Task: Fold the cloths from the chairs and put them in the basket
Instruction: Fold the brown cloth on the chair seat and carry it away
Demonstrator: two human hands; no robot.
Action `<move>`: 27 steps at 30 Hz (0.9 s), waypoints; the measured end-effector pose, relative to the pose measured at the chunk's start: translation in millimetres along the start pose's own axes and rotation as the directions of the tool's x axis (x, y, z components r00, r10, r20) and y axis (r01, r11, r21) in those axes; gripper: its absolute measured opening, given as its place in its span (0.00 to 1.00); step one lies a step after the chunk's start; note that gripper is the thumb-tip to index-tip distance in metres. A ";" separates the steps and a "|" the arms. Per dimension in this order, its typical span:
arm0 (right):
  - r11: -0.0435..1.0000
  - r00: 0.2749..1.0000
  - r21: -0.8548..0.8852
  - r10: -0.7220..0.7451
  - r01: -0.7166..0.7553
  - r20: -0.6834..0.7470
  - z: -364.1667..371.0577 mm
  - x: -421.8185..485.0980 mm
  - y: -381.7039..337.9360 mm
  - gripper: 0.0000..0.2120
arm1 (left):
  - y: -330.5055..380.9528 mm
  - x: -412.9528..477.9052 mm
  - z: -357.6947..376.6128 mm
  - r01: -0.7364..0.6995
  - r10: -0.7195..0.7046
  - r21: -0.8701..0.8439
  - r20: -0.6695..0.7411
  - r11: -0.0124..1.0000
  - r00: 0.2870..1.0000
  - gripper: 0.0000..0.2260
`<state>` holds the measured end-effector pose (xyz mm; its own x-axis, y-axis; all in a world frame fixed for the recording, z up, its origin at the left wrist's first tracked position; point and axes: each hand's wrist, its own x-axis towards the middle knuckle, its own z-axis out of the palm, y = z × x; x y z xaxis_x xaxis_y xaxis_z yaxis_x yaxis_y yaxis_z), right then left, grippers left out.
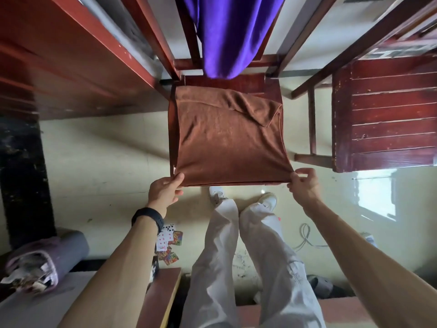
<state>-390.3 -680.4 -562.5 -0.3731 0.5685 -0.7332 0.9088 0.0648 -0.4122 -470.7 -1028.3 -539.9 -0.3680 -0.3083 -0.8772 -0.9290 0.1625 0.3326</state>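
Note:
A brown cloth [224,138] lies spread over the seat of a dark red wooden chair [272,87], with a loose fold at its far right corner. My left hand [165,190] pinches the cloth's near left corner. My right hand [303,184] pinches the near right corner. Both corners sit at the seat's front edge. A purple cloth [229,36] hangs over the same chair's backrest, down to the seat. No basket is in view.
A second red wooden chair [383,114] stands to the right. A long red wooden surface [71,55] runs along the left. Playing cards [169,242] lie on the floor by my legs. A rolled purple mat [47,259] and a cable [305,240] are near.

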 end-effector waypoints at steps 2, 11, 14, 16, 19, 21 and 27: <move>0.998 1.000 0.059 -0.010 0.010 -0.002 -17.7 -20.6 -17.3 0.05 | 14.5 -26.2 -8.1 0.009 -0.008 -0.055 0.004 0.998 1.000 0.12; 0.810 0.984 0.568 -0.176 0.147 -0.003 -128.7 -144.1 -139.3 0.07 | 124.8 -176.9 -80.6 -0.231 0.297 -0.369 0.132 0.900 0.946 0.06; 0.823 0.980 0.562 -0.171 0.085 0.102 -149.5 -170.9 -153.8 0.08 | 144.3 -207.1 -97.9 -0.315 0.356 -0.246 0.145 0.917 0.923 0.09; 0.840 0.982 0.541 -0.132 0.038 0.137 -160.3 -183.6 -160.2 0.09 | 147.2 -220.8 -103.7 -0.365 0.381 -0.123 0.158 0.923 0.911 0.10; 0.902 0.966 0.426 -0.171 0.074 0.194 -179.1 -199.0 -167.0 0.12 | 141.6 -240.9 -108.5 -0.532 0.503 0.094 0.223 0.841 0.835 0.11; 0.936 0.939 0.228 -0.307 0.270 0.151 -190.7 -207.4 -165.4 0.18 | 133.6 -253.9 -107.8 -0.642 0.583 0.287 0.271 0.711 0.766 0.11; 0.448 0.527 -0.454 -0.848 0.770 0.056 -218.0 -222.3 -169.1 0.07 | 123.5 -289.4 -111.1 -0.699 0.863 0.636 0.103 0.326 0.495 0.10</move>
<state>-420.4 -638.9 -211.9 -0.9778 0.1983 -0.0673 0.2049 0.8394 -0.5034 -483.4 -1023.1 -206.5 -0.9795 0.0838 -0.1830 -0.0197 0.8649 0.5016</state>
